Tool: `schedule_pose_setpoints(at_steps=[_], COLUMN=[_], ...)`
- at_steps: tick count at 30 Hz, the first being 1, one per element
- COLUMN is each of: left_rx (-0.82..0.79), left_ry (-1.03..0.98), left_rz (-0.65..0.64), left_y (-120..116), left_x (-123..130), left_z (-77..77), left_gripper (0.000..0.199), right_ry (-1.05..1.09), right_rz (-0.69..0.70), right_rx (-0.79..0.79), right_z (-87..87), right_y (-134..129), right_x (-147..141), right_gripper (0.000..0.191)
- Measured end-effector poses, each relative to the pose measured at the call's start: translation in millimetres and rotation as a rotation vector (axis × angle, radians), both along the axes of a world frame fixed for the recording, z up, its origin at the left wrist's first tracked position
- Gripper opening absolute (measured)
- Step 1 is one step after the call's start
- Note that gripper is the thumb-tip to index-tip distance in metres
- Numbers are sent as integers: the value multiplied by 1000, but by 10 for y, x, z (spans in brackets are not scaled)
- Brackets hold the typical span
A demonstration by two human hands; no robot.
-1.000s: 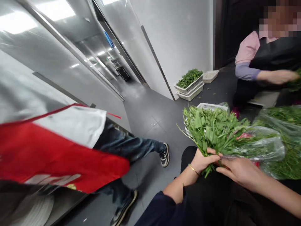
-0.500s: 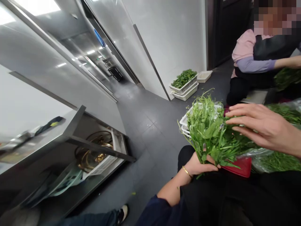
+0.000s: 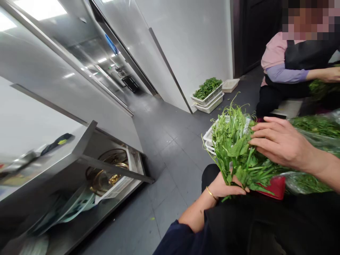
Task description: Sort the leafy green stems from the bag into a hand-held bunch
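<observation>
My left hand point(image 3: 224, 188), with a thin gold bracelet at its wrist, is closed around the stem ends of a bunch of leafy green shoots point(image 3: 235, 147) with curling tendrils. The bunch stands upright over my lap. My right hand point(image 3: 285, 143) is at the bunch's right side, its fingers stretched out and slightly bent, the tips at the leaves. Whether they press on them I cannot tell. Behind the bunch, white plastic baskets point(image 3: 208, 137) are partly hidden. A red container point(image 3: 277, 187) sits below my right hand, beside clear plastic bags of greens point(image 3: 316, 181).
Across from me on the right, a co-worker point(image 3: 285, 72) in a black apron sits handling greens. By the wall stand stacked white baskets of leaves point(image 3: 208, 101) and a small tray point(image 3: 230, 85). To the left is a metal shelf table point(image 3: 117, 169) holding pot lids point(image 3: 108, 180).
My right hand has moved slightly left, up to the bunch. My left hand keeps its hold. A foot at the bottom left has gone out of view.
</observation>
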State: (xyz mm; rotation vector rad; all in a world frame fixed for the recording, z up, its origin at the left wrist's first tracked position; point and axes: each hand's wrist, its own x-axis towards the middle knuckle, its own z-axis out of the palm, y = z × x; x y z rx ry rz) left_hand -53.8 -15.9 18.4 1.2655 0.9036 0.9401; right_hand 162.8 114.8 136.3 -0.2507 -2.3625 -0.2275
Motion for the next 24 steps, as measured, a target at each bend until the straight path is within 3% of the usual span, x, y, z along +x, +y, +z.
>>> schedule_pose_setpoints(at_steps=[2,6,9,12,15,20,24], left_rx=[28,-13,-41,-48,-40,-25,-108], left_ry=[-11,-26,-52,-42,-23,-63,-101], left_rz=[4,63,97,92,70,74,75], left_y=[16,23,21,31,51,66,37], left_x=[-17,-60,-73,-61,-37,-29,-46], left_z=[4,70,113,128,136,156,140], left_gripper=[50,47,46,49,51,46,45], right_ry=[-12,-143,-190,-171,-156,-71,-59], right_rz=[73,173,156,97,62,53,62], right_rx=[-113,-555,-817,-944,-964,-768,-695], right_z=[54,199,253,252,231,213,216], right_y=[12,25,10,-11,-20,-5,12], right_x=[42,164,204,204,213,228,208], right_gripper=[15,17,26,32,32,22,15])
